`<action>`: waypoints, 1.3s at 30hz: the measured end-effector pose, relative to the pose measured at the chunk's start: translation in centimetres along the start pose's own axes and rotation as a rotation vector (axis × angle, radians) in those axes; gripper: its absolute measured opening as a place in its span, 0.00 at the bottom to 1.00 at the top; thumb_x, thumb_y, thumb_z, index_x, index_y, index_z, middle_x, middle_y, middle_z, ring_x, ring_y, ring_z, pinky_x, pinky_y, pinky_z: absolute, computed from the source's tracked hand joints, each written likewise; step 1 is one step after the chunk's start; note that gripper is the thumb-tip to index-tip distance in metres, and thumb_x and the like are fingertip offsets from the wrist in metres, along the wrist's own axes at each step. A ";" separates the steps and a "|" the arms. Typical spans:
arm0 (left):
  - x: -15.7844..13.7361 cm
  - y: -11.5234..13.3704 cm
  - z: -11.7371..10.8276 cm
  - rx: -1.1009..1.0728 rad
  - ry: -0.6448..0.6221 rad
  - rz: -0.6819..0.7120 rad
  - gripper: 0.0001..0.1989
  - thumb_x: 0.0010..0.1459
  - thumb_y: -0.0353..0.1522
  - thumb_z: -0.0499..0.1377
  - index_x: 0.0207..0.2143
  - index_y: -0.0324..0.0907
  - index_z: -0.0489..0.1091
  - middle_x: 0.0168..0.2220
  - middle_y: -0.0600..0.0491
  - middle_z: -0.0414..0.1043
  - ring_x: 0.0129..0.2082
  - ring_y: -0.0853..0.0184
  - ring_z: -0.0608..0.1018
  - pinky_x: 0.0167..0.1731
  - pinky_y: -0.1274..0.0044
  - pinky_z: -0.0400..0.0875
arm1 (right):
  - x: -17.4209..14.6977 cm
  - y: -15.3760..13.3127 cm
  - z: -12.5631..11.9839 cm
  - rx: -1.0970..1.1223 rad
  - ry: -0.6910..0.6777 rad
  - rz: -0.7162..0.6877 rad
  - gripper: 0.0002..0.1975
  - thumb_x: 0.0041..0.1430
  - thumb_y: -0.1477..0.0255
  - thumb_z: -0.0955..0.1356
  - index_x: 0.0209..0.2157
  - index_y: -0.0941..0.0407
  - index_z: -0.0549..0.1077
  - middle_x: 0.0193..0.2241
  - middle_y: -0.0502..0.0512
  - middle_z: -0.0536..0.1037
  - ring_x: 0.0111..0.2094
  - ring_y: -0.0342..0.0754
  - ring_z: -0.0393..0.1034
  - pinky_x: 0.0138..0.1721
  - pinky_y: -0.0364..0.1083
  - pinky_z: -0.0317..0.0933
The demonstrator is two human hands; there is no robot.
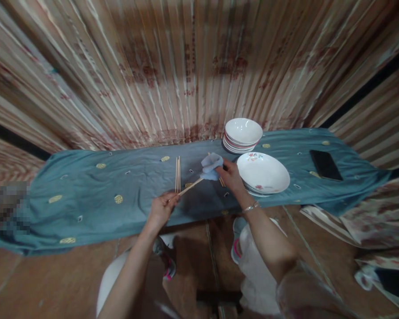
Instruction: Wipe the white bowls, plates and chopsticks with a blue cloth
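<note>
My left hand (pixel 162 209) is closed on the near end of a wooden chopstick (pixel 191 186), which slants up to the right. Around its far end my right hand (pixel 232 175) grips a light blue cloth (pixel 211 165); the chopstick's tip is hidden in the folds. Whether one chopstick or a pair is held, I cannot tell. Just beyond my left hand, a few more chopsticks (pixel 177 173) lie side by side on the tablecloth. Other chopsticks (pixel 221 182) show partly from beneath the cloth and my right hand.
A blue-green patterned cloth (pixel 93 195) covers the long table. Stacked white bowls (pixel 243 131) stand at the back, with flower-patterned plates (pixel 264 173) stacked in front, close to my right hand. A black phone (pixel 326 165) lies farther right. Pleated curtains (pixel 173 66) hang behind.
</note>
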State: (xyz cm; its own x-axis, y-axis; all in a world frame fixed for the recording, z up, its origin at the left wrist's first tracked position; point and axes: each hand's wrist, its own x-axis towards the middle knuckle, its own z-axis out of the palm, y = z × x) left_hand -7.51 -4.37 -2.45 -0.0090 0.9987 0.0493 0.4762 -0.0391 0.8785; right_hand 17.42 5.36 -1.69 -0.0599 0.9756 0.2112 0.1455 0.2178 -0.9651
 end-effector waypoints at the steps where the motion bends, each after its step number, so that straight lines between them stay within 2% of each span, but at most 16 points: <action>1: 0.1 0.0 -0.2 0.019 0.018 0.035 0.14 0.53 0.41 0.58 0.23 0.42 0.76 0.21 0.53 0.71 0.24 0.68 0.71 0.27 0.77 0.63 | -0.2 -0.2 0.0 -0.049 0.012 -0.015 0.13 0.50 0.66 0.66 0.33 0.57 0.77 0.26 0.48 0.76 0.29 0.45 0.64 0.31 0.43 0.58; 5: 0.3 0.0 -0.7 0.062 0.094 0.109 0.11 0.53 0.39 0.59 0.26 0.44 0.78 0.24 0.50 0.73 0.27 0.64 0.73 0.31 0.75 0.66 | -0.9 -0.7 -0.3 -0.129 0.106 -0.035 0.11 0.50 0.69 0.64 0.31 0.57 0.77 0.21 0.48 0.71 0.25 0.44 0.59 0.27 0.42 0.54; 7: 0.3 -0.3 -0.8 0.080 0.116 0.126 0.10 0.53 0.39 0.59 0.27 0.45 0.78 0.25 0.50 0.74 0.28 0.63 0.74 0.32 0.75 0.66 | -1.0 -0.8 -0.7 -0.126 0.108 -0.029 0.12 0.49 0.70 0.63 0.33 0.57 0.76 0.21 0.48 0.71 0.25 0.44 0.58 0.26 0.42 0.53; 11: 0.3 -0.9 -0.9 0.194 0.084 0.186 0.12 0.56 0.38 0.57 0.28 0.44 0.78 0.26 0.48 0.74 0.29 0.63 0.74 0.34 0.74 0.67 | -1.5 -1.6 -1.5 -0.142 -0.058 -0.038 0.25 0.46 0.73 0.64 0.49 0.55 0.73 0.30 0.49 0.76 0.23 0.42 0.58 0.26 0.41 0.54; 13: 0.3 -1.1 -0.9 0.258 0.051 0.219 0.13 0.58 0.37 0.56 0.29 0.44 0.78 0.27 0.47 0.73 0.30 0.62 0.74 0.35 0.73 0.67 | -1.8 -2.1 -1.7 -0.172 -0.203 -0.009 0.22 0.48 0.72 0.63 0.45 0.56 0.76 0.27 0.48 0.76 0.20 0.41 0.57 0.24 0.41 0.52; 15: 0.3 -1.2 -0.9 0.303 0.029 0.254 0.12 0.58 0.37 0.55 0.30 0.43 0.78 0.27 0.47 0.73 0.32 0.61 0.74 0.36 0.73 0.68 | -2.2 -2.5 -1.7 -0.199 -0.329 0.020 0.16 0.50 0.70 0.62 0.36 0.57 0.78 0.21 0.47 0.73 0.18 0.40 0.55 0.22 0.41 0.49; 17: 0.3 -1.1 -0.9 0.342 0.009 0.288 0.12 0.59 0.36 0.55 0.31 0.43 0.78 0.28 0.47 0.73 0.33 0.61 0.74 0.36 0.72 0.68 | -2.6 -2.7 -1.3 -0.238 -0.401 0.011 0.13 0.52 0.68 0.63 0.30 0.58 0.78 0.18 0.46 0.70 0.17 0.40 0.56 0.22 0.41 0.49; 19: 0.3 -0.8 -0.9 0.375 -0.016 0.314 0.13 0.59 0.35 0.54 0.32 0.42 0.77 0.28 0.47 0.73 0.34 0.61 0.73 0.37 0.73 0.68 | -2.8 -2.7 -0.8 -0.303 -0.434 -0.030 0.13 0.54 0.67 0.64 0.28 0.58 0.78 0.20 0.48 0.73 0.21 0.41 0.62 0.25 0.41 0.53; 22: 0.2 -0.3 -0.8 0.394 -0.046 0.345 0.13 0.61 0.34 0.53 0.32 0.42 0.77 0.28 0.48 0.72 0.34 0.61 0.73 0.36 0.73 0.67 | -3.2 -2.6 0.1 -0.498 -0.466 -0.082 0.11 0.57 0.66 0.66 0.31 0.58 0.79 0.30 0.52 0.80 0.31 0.46 0.71 0.34 0.42 0.58; 26: 0.2 0.3 -0.2 0.387 -0.061 0.387 0.15 0.62 0.36 0.51 0.32 0.42 0.76 0.29 0.47 0.72 0.35 0.62 0.73 0.37 0.73 0.68 | -4.0 -2.8 1.0 -0.792 -0.613 -0.096 0.12 0.58 0.71 0.67 0.43 0.55 0.78 0.40 0.56 0.81 0.40 0.49 0.74 0.42 0.45 0.60; 28: 0.2 0.6 0.2 0.398 -0.076 0.409 0.16 0.63 0.36 0.50 0.31 0.42 0.76 0.29 0.47 0.72 0.35 0.62 0.73 0.38 0.72 0.68 | -4.4 -3.0 1.3 -0.908 -0.687 -0.085 0.13 0.59 0.72 0.67 0.45 0.56 0.77 0.42 0.59 0.81 0.44 0.52 0.74 0.43 0.45 0.60; 32: 0.6 0.6 0.5 0.442 -0.066 0.433 0.15 0.63 0.35 0.50 0.32 0.42 0.76 0.31 0.47 0.73 0.37 0.62 0.73 0.40 0.72 0.68 | -4.7 -3.4 1.7 -1.025 -0.697 -0.074 0.12 0.62 0.73 0.64 0.42 0.58 0.79 0.41 0.63 0.81 0.44 0.55 0.74 0.41 0.46 0.60; 36: 1.7 0.5 -0.1 0.504 -0.021 0.425 0.12 0.60 0.36 0.54 0.33 0.43 0.76 0.32 0.47 0.75 0.38 0.60 0.75 0.42 0.70 0.69 | -4.5 -3.1 1.9 -0.974 -0.709 -0.109 0.11 0.62 0.72 0.64 0.38 0.56 0.80 0.37 0.60 0.81 0.40 0.51 0.74 0.39 0.45 0.59; 39: 2.6 0.9 -0.2 0.502 0.088 0.398 0.09 0.58 0.36 0.57 0.36 0.44 0.76 0.37 0.46 0.76 0.49 0.55 0.73 0.52 0.63 0.64 | -4.1 -2.1 2.0 -0.866 -0.686 -0.111 0.10 0.61 0.72 0.66 0.36 0.55 0.80 0.32 0.56 0.81 0.36 0.48 0.73 0.37 0.43 0.58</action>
State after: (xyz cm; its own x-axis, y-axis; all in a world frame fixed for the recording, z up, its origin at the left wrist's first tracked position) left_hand -7.28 -1.80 -1.43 0.1910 0.9039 0.3827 0.8112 -0.3649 0.4569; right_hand 15.34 0.89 -0.79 -0.6103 0.7860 -0.0988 0.7302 0.5097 -0.4550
